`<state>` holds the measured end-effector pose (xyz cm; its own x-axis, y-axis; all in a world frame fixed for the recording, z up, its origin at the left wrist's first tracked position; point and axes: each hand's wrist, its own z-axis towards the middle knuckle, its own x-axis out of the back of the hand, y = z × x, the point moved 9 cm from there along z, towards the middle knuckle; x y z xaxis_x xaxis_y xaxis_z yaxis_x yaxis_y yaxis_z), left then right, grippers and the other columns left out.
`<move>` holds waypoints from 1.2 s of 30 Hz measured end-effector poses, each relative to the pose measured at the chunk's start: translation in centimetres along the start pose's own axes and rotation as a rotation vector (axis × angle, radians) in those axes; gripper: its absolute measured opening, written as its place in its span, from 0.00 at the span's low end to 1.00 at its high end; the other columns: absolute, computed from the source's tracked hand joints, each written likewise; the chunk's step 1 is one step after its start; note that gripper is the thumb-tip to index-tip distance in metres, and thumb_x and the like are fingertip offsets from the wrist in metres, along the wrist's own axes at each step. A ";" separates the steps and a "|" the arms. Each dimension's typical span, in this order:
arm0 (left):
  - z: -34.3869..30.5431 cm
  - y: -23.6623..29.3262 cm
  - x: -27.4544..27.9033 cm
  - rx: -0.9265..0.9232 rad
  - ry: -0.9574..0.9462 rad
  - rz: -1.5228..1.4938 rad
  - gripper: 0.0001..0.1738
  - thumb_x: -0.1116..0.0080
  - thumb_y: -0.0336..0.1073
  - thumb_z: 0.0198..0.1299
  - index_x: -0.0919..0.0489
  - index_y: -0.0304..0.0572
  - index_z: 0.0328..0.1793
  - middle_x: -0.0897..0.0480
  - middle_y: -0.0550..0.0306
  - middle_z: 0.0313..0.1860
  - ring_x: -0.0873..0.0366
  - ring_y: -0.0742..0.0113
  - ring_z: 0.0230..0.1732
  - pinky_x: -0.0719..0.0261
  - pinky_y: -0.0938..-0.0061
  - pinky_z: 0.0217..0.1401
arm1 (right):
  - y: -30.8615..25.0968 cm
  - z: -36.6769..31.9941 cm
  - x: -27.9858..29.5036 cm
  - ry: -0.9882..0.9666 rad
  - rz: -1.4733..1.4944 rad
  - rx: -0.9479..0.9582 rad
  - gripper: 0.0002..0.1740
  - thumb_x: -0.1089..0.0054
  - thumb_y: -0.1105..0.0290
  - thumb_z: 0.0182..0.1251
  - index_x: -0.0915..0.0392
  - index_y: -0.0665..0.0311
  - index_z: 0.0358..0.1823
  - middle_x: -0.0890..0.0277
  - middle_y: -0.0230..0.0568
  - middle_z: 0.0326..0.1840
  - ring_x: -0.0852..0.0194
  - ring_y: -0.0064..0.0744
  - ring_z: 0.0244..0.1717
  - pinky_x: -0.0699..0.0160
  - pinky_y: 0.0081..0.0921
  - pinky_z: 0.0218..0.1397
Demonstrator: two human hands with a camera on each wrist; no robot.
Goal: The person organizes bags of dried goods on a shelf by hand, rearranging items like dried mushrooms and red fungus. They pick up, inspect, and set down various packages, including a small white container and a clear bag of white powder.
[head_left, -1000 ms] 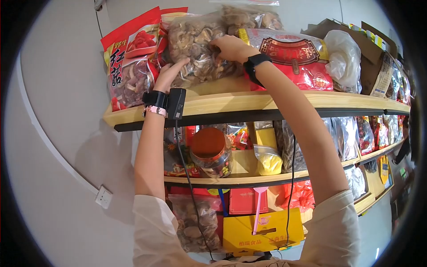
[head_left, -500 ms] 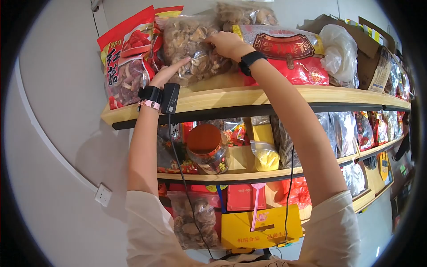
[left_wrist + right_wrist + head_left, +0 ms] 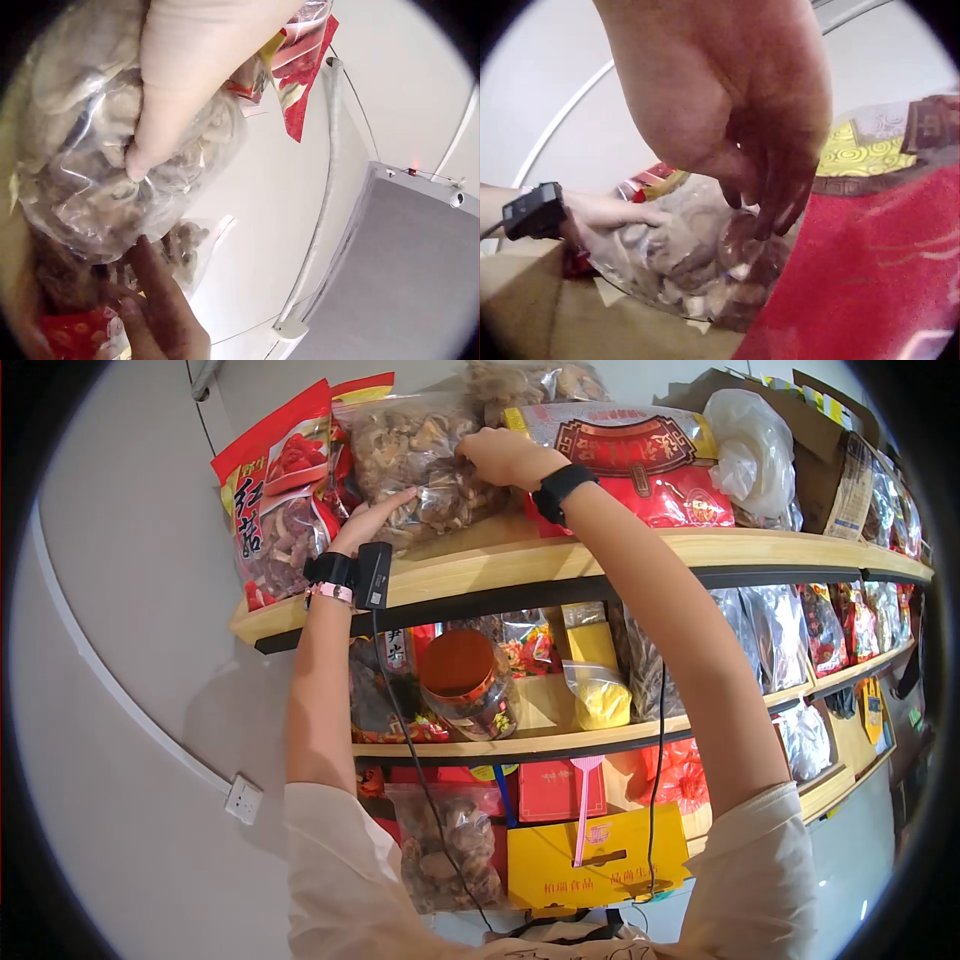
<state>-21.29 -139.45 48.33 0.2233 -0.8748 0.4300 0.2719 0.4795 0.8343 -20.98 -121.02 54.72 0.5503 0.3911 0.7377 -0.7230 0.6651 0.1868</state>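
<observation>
A clear zip bag of dried mushrooms [image 3: 420, 440] stands on the top wooden shelf [image 3: 500, 575]. My left hand [image 3: 370, 520] grips its lower left side. The left thumb [image 3: 161, 127] presses on the plastic in the left wrist view, and the other fingers are hidden by the bag. On the opposite side, my right hand [image 3: 515, 458] holds the bag's right edge. Its curled fingers [image 3: 780, 195] pinch the plastic in the right wrist view. A red mushroom bag [image 3: 270, 490] leans at the left, and a red and silver bag [image 3: 630, 470] lies close on the right.
Behind stands another clear mushroom bag [image 3: 540, 385]. Farther right are a white plastic bag [image 3: 750, 455] and a cardboard box [image 3: 825, 480]. Lower shelves carry a jar with an orange lid [image 3: 458, 662], a bag of yellow powder [image 3: 600, 695] and a yellow carton [image 3: 600, 855]. A cable [image 3: 400, 720] hangs from the left wrist.
The head view has shifted, so the top-shelf goods sit slightly farther left and the lower shelves higher. Both hands stay on the mushroom bag, which shows little movement among its neighbours.
</observation>
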 end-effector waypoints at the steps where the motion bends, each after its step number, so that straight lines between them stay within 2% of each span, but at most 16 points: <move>1: 0.3 0.0 0.0 -0.039 -0.004 -0.027 0.43 0.34 0.57 0.48 0.30 0.29 0.61 0.24 0.51 0.55 0.28 0.67 0.54 0.31 0.74 0.57 | -0.5 -0.7 -0.1 -0.108 0.131 0.002 0.22 0.47 0.75 0.51 0.24 0.60 0.52 0.21 0.52 0.40 0.23 0.51 0.44 0.24 0.39 0.48; 6: 1.3 0.4 0.5 -0.133 0.038 -0.059 0.35 0.34 0.50 0.50 0.27 0.35 0.60 0.20 0.54 0.50 0.24 0.69 0.48 0.29 0.76 0.54 | -0.4 -2.9 2.4 -0.047 0.370 -0.032 0.29 0.49 0.78 0.50 0.31 0.66 0.59 0.24 0.55 0.49 0.25 0.51 0.49 0.26 0.36 0.52; 8: 0.6 1.7 1.2 -0.194 0.175 0.057 0.32 0.33 0.47 0.50 0.26 0.36 0.58 0.19 0.55 0.47 0.24 0.70 0.47 0.29 0.76 0.52 | -0.2 -3.2 2.9 0.047 0.470 0.032 0.28 0.48 0.76 0.52 0.33 0.70 0.59 0.25 0.55 0.49 0.26 0.49 0.51 0.28 0.34 0.53; 9: 0.0 2.2 1.1 -0.190 0.199 0.025 0.30 0.33 0.44 0.49 0.25 0.36 0.56 0.19 0.55 0.46 0.24 0.71 0.46 0.28 0.77 0.50 | 0.1 -4.1 1.1 -0.264 0.485 -0.102 0.27 0.45 0.69 0.58 0.33 0.72 0.59 0.25 0.56 0.51 0.28 0.48 0.54 0.30 0.34 0.55; 10: -0.4 2.9 0.6 -0.186 0.195 0.033 0.30 0.33 0.44 0.49 0.25 0.36 0.56 0.19 0.55 0.46 0.24 0.71 0.46 0.28 0.77 0.50 | 0.2 -4.4 1.1 -0.262 0.494 -0.104 0.27 0.45 0.69 0.58 0.33 0.72 0.59 0.25 0.56 0.51 0.28 0.48 0.54 0.30 0.34 0.55; 12: -1.8 4.0 0.2 -0.222 0.211 -0.141 0.28 0.32 0.41 0.49 0.23 0.34 0.54 0.18 0.55 0.44 0.23 0.71 0.44 0.28 0.77 0.49 | 0.1 -5.7 -1.4 -0.416 0.615 -0.137 0.38 0.45 0.52 0.63 0.40 0.76 0.64 0.32 0.62 0.58 0.34 0.51 0.61 0.35 0.35 0.61; 16: -5.0 6.6 2.4 -0.357 0.397 -0.124 0.24 0.32 0.37 0.49 0.22 0.32 0.50 0.18 0.56 0.42 0.24 0.72 0.42 0.28 0.77 0.47 | 0.1 -6.3 -2.0 -0.208 0.602 -0.131 0.49 0.43 0.38 0.55 0.39 0.81 0.60 0.32 0.65 0.58 0.34 0.53 0.61 0.35 0.34 0.62; 18: -8.1 7.8 2.7 -0.318 0.417 -0.178 0.22 0.33 0.35 0.50 0.22 0.31 0.50 0.18 0.57 0.43 0.24 0.72 0.41 0.28 0.78 0.46 | 1.2 -6.5 -3.3 -0.219 0.551 -0.347 0.60 0.48 0.30 0.52 0.48 0.84 0.65 0.38 0.69 0.61 0.40 0.51 0.66 0.40 0.34 0.66; 19: -8.8 7.3 3.1 -0.298 0.410 -0.346 0.22 0.33 0.35 0.50 0.23 0.32 0.50 0.19 0.57 0.44 0.24 0.72 0.42 0.28 0.78 0.47 | 1.1 -6.1 -3.2 -0.237 0.606 -0.325 0.66 0.51 0.25 0.48 0.56 0.82 0.68 0.39 0.68 0.62 0.41 0.49 0.67 0.42 0.34 0.67; 20: -9.6 6.8 3.6 -0.277 0.403 -0.512 0.21 0.34 0.34 0.51 0.23 0.32 0.51 0.19 0.57 0.45 0.24 0.72 0.42 0.28 0.78 0.47 | 0.9 -6.3 -2.9 -0.237 0.618 -0.320 0.66 0.51 0.25 0.48 0.56 0.82 0.68 0.39 0.68 0.62 0.41 0.49 0.67 0.42 0.34 0.67; 22: -12.8 7.1 3.8 -0.294 0.437 -0.490 0.20 0.35 0.33 0.53 0.23 0.33 0.51 0.20 0.57 0.46 0.24 0.72 0.45 0.28 0.77 0.49 | -1.2 -6.2 -0.4 -0.159 0.936 -0.125 0.68 0.47 0.25 0.46 0.57 0.82 0.68 0.39 0.66 0.63 0.41 0.49 0.67 0.44 0.34 0.68; 24: -16.2 7.3 4.4 -0.372 0.502 -0.456 0.22 0.36 0.33 0.54 0.24 0.32 0.54 0.21 0.57 0.48 0.25 0.72 0.47 0.28 0.77 0.50 | -3.0 -7.6 1.4 -0.200 0.976 -0.221 0.68 0.43 0.28 0.46 0.59 0.81 0.69 0.41 0.64 0.64 0.41 0.47 0.67 0.45 0.32 0.69; 27: -21.1 7.1 3.9 -0.379 0.513 -0.487 0.24 0.37 0.30 0.54 0.27 0.32 0.57 0.22 0.57 0.50 0.26 0.72 0.49 0.29 0.76 0.53 | -4.2 -7.8 3.6 0.080 1.330 -0.172 0.66 0.35 0.37 0.48 0.63 0.78 0.71 0.43 0.59 0.66 0.41 0.41 0.67 0.42 0.30 0.68; 30: -24.9 7.5 3.2 -0.387 0.533 -0.495 0.25 0.37 0.27 0.54 0.29 0.33 0.59 0.23 0.57 0.52 0.26 0.72 0.50 0.30 0.75 0.55 | -6.8 -9.6 5.4 0.085 1.458 -0.047 0.64 0.35 0.40 0.50 0.64 0.77 0.71 0.43 0.58 0.67 0.42 0.40 0.67 0.42 0.29 0.68; 34: -29.5 6.8 1.0 -0.348 0.466 -0.499 0.28 0.39 0.26 0.54 0.33 0.33 0.62 0.25 0.56 0.54 0.26 0.70 0.51 0.29 0.75 0.56 | -9.0 -13.0 5.0 0.168 1.712 -0.013 0.58 0.29 0.53 0.51 0.59 0.76 0.71 0.41 0.53 0.67 0.41 0.36 0.66 0.42 0.27 0.67; 36: -30.7 3.9 0.3 -0.233 0.342 -0.327 0.30 0.39 0.25 0.53 0.35 0.35 0.63 0.26 0.54 0.54 0.26 0.68 0.51 0.29 0.75 0.56 | -9.9 -15.5 5.8 0.149 1.688 -0.024 0.53 0.26 0.64 0.48 0.53 0.74 0.70 0.43 0.50 0.68 0.45 0.33 0.68 0.47 0.28 0.70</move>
<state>8.55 -135.70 41.16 0.3747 -0.9271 -0.0094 0.5707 0.2226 0.7904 -4.19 -115.49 47.14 -0.7385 0.6737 0.0264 -0.4966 -0.5171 -0.6971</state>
